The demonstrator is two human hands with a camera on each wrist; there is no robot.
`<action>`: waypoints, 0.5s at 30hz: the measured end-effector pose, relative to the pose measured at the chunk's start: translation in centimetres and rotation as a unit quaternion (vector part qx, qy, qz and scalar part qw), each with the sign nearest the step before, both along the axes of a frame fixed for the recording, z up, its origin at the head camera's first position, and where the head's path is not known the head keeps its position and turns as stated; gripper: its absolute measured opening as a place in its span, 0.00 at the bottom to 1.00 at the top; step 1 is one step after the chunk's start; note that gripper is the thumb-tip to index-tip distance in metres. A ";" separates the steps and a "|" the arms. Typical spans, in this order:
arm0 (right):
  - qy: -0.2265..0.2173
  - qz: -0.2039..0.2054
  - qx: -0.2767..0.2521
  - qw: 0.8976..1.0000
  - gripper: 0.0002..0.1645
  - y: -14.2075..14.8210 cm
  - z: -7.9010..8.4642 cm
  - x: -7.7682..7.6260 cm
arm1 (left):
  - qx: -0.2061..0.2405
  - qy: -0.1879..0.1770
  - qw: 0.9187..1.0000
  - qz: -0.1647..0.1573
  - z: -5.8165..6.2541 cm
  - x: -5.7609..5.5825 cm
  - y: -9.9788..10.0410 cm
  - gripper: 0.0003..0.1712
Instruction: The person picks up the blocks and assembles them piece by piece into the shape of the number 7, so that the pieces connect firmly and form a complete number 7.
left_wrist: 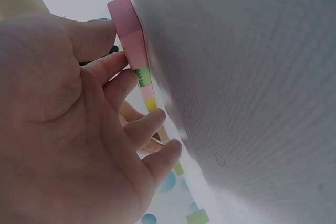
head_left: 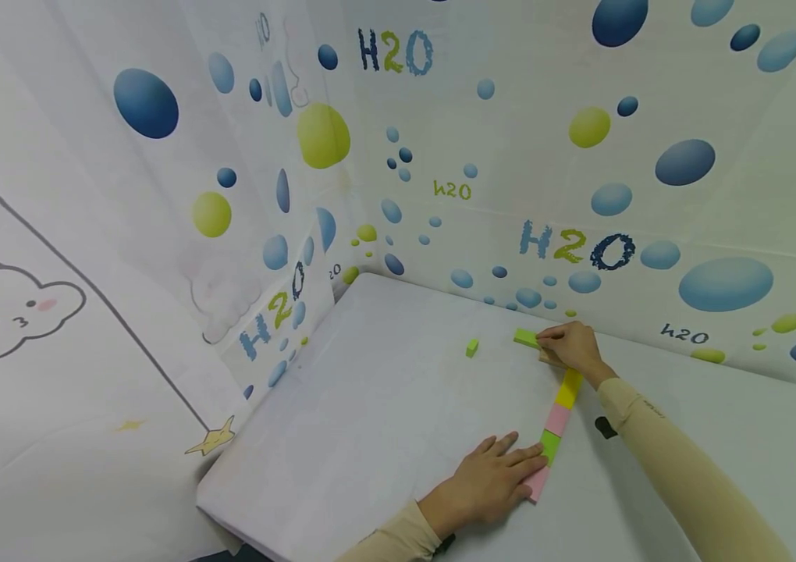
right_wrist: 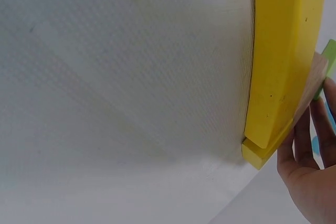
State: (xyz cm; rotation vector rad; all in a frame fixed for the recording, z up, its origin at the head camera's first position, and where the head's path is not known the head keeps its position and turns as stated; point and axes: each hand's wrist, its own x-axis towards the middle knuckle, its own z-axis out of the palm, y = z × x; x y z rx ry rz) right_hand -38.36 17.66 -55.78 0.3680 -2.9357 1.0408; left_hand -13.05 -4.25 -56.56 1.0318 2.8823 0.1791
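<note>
A row of rectangular blocks runs up the table: pink (head_left: 538, 485), green (head_left: 549, 446), pink (head_left: 558, 419) and yellow (head_left: 570, 388). At its far end it bends left, through another yellow block (right_wrist: 254, 156) and a plain wooden block (right_wrist: 311, 85), to a light green block (head_left: 526, 337). My right hand (head_left: 572, 346) pinches this green block at its near end, beside the wooden block, which it partly hides in the head view. With fingers spread, my left hand (head_left: 489, 480) rests along the row's near end, thumb and fingertips touching the left side.
A single small green block (head_left: 472, 347) stands apart, left of the bend. The white-covered table (head_left: 370, 406) meets bubble-printed wall sheets (head_left: 482, 234) behind and to the left. A small black object (head_left: 605, 427) lies beneath the right forearm.
</note>
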 end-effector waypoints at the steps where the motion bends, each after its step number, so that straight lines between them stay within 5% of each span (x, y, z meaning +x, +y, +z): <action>1: 0.000 0.001 0.000 1.000 0.12 0.0 0.0 0.0 | 0.000 -0.001 1.000 0.001 0.0 0.0 0.0 0.30; 15: 0.001 0.005 -0.003 1.000 0.11 -0.2 -0.2 0.5 | -0.006 0.010 1.000 -0.002 -0.2 0.1 -0.1 0.30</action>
